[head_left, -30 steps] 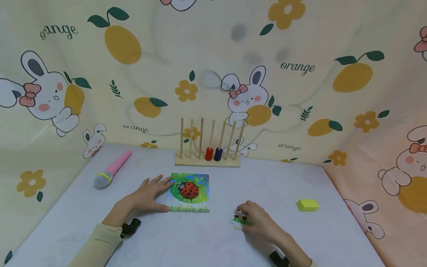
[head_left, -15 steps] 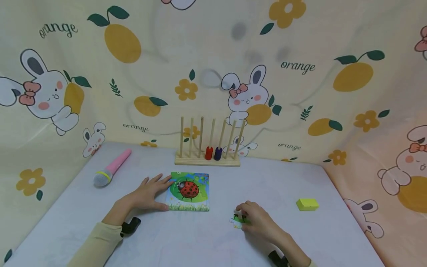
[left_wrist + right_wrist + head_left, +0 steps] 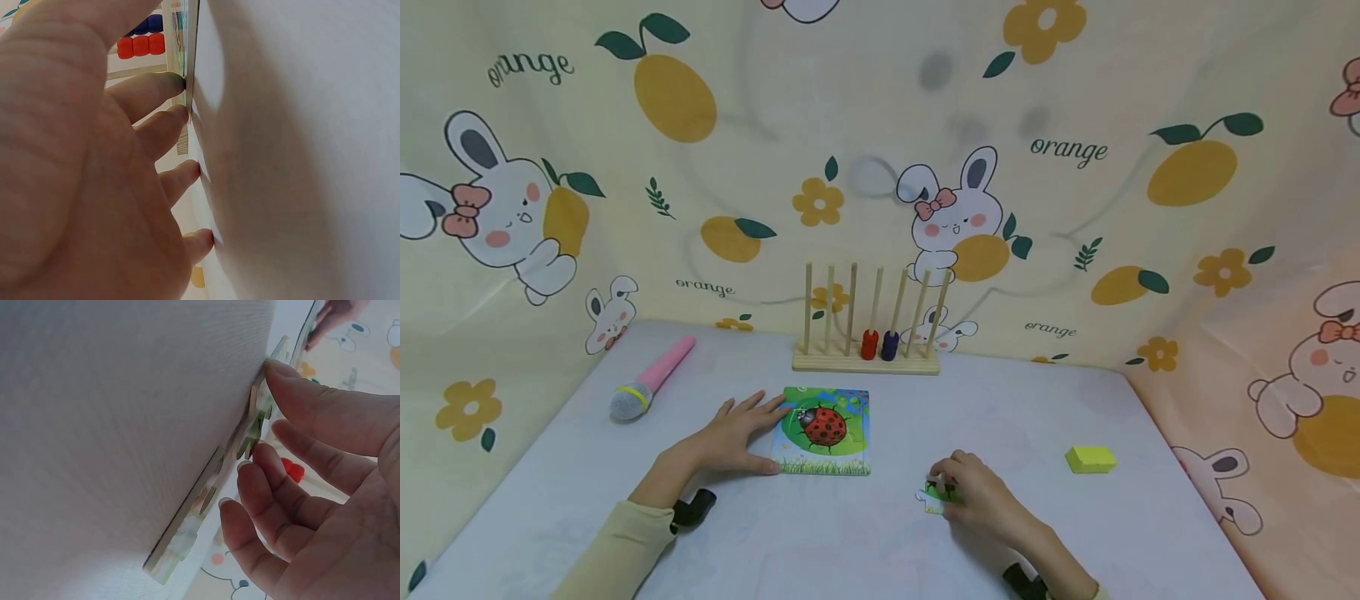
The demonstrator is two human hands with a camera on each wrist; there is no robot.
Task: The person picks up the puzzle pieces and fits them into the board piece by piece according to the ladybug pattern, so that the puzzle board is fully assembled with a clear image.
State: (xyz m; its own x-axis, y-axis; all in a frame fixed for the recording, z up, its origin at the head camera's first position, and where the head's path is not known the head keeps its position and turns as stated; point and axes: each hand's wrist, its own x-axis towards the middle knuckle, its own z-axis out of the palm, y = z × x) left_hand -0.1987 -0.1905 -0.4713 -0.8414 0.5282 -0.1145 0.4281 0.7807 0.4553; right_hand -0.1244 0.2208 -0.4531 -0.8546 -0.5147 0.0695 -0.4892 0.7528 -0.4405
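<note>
A square ladybug puzzle [image 3: 824, 427] lies flat on the white table, left of the middle. My left hand [image 3: 739, 435] has its fingers spread at the puzzle's left side, with fingertips at its edge and on the tabletop in the left wrist view. To the right, my right hand [image 3: 983, 497] bends over green and white puzzle pieces [image 3: 933, 497] with black leg marks, partly covered by the fingers. In the right wrist view, the thumb [image 3: 290, 378] and a curled finger pinch a piece [image 3: 253, 434]; more puzzle [image 3: 181, 534] extends along the table past the fingertips.
A wooden peg rack [image 3: 865, 364] stands behind the puzzle, with red beads [image 3: 869, 345] and dark blue beads [image 3: 890, 346] on two pegs. At the back left lies a pink toy microphone [image 3: 658, 371]. A yellow-green block [image 3: 1091, 460] sits at the right. A printed cloth hangs behind the table.
</note>
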